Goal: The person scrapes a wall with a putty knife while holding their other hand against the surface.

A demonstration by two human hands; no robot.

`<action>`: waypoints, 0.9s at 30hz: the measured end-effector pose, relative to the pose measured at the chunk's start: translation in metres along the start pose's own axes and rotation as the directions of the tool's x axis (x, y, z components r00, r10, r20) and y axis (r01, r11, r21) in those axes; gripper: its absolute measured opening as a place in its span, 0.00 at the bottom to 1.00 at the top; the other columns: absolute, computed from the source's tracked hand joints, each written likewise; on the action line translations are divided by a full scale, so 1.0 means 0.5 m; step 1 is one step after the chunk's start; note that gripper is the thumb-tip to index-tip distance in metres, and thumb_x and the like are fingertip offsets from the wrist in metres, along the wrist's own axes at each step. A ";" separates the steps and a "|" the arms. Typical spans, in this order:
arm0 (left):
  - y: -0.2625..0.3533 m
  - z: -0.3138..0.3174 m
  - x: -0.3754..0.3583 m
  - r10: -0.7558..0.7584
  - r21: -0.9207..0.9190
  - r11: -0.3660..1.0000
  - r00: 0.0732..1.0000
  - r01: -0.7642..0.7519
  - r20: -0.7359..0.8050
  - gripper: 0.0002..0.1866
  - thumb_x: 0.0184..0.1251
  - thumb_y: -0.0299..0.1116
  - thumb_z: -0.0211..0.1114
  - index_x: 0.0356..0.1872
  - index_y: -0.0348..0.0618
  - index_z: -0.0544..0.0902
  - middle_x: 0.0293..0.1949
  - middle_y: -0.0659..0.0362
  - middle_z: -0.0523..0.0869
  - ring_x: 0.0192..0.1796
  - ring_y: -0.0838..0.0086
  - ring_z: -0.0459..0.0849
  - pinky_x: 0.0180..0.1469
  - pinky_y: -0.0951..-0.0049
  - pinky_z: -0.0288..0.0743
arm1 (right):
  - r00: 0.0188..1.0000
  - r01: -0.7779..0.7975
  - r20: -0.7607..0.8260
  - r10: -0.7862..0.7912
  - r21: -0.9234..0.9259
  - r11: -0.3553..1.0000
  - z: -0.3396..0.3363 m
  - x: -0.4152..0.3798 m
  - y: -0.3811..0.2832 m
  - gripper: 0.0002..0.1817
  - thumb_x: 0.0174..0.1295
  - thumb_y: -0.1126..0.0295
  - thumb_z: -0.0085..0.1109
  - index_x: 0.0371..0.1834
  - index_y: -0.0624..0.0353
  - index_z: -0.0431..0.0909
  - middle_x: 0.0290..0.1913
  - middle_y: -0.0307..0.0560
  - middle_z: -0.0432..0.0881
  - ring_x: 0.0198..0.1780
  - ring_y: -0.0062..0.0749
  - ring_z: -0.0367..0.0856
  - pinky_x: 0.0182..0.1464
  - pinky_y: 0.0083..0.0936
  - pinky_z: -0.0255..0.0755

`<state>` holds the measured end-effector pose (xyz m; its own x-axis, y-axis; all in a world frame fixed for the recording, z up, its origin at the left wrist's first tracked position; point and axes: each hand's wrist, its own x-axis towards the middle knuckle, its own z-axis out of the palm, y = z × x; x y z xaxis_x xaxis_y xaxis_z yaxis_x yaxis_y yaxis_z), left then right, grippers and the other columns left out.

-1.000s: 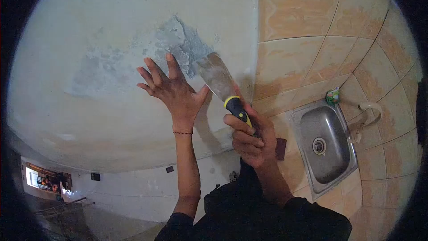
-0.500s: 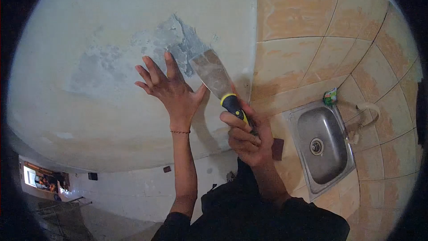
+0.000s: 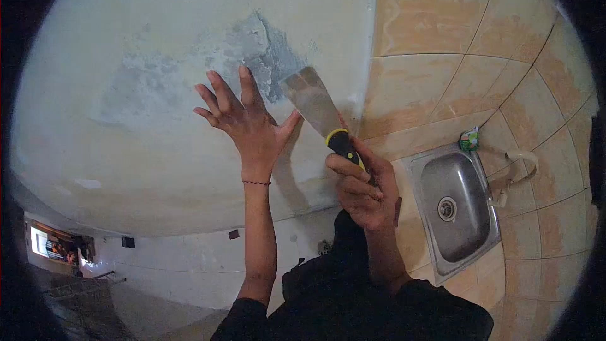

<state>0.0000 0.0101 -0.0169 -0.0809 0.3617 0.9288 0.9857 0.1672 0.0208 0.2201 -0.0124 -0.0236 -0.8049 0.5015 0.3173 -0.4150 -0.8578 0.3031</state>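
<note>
My right hand is wrapped round the black and yellow handle of a putty knife. Its wide metal blade points up and left, with the tip at the right edge of a grey patch where the wall's coating is gone. A ragged, flaking edge runs down through that patch. Against the pale wall, just below the bare area, my left hand lies with fingers spread and holds nothing. The thumb of that hand reaches toward the blade. A thin cord circles the left wrist.
Right of the painted wall are beige and orange tiles. A steel sink is set in the counter at lower right, with a pale faucet and a small green packet at its back edge. A bright window shows far left.
The putty knife and my right hand have shifted a little to the right in view. My left hand keeps its spread pose at the wall, and the view itself has moved slightly.
</note>
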 end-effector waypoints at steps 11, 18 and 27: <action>0.005 -0.004 0.001 -0.017 -0.034 0.999 1.000 0.017 0.007 0.59 0.54 0.78 0.59 0.82 0.55 0.51 0.82 0.44 0.38 0.82 0.42 0.27 0.75 0.37 0.14 | 0.999 0.021 -0.036 -0.019 0.051 0.998 0.002 -0.004 0.009 0.17 0.82 0.60 0.33 0.56 0.65 0.63 0.29 0.44 0.62 0.13 0.17 0.63 0.07 0.10 0.58; 0.002 0.000 0.003 -0.022 -0.015 1.000 1.000 0.022 0.010 0.59 0.55 0.80 0.54 0.82 0.55 0.51 0.81 0.44 0.38 0.81 0.41 0.27 0.75 0.36 0.14 | 0.999 -0.014 -0.039 0.017 0.075 0.997 0.019 0.006 0.009 0.21 0.82 0.60 0.32 0.72 0.55 0.59 0.30 0.44 0.62 0.13 0.17 0.62 0.07 0.10 0.57; 0.001 0.001 0.001 -0.019 -0.035 0.999 1.000 0.020 0.006 0.58 0.55 0.81 0.52 0.82 0.57 0.51 0.82 0.45 0.38 0.82 0.42 0.28 0.75 0.37 0.14 | 0.999 0.019 -0.053 -0.013 0.104 0.994 0.012 -0.008 0.020 0.17 0.82 0.59 0.33 0.50 0.64 0.62 0.30 0.44 0.62 0.13 0.18 0.62 0.07 0.10 0.58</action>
<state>0.0006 0.0108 -0.0166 -0.1009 0.3637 0.9260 0.9885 0.1422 0.0519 0.2215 -0.0225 -0.0165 -0.8206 0.5062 0.2653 -0.3835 -0.8318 0.4012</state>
